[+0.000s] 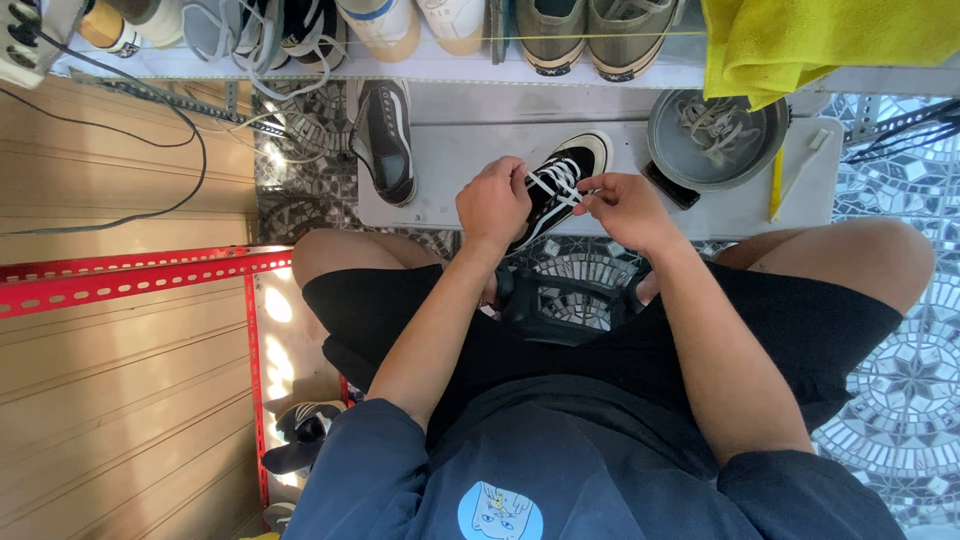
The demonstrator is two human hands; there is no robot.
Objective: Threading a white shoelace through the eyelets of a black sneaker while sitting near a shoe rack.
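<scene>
Black sneaker [560, 185] lies at the near edge of the grey bench [450, 150], over the knees. Left hand [492, 203] grips its side; right hand [625, 208] pinches the white lace [553, 183]. Second shoe [385, 140] and metal bowl [715, 140] flank it, leaving little room.

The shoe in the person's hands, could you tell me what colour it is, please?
Black shoe with white laces and a cream sole, seen in the head view.

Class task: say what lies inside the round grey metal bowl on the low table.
Inside the grey bowl lies a loose tangle of pale shoelaces. A yellow cloth overhangs its far rim, hiding that part.
</scene>
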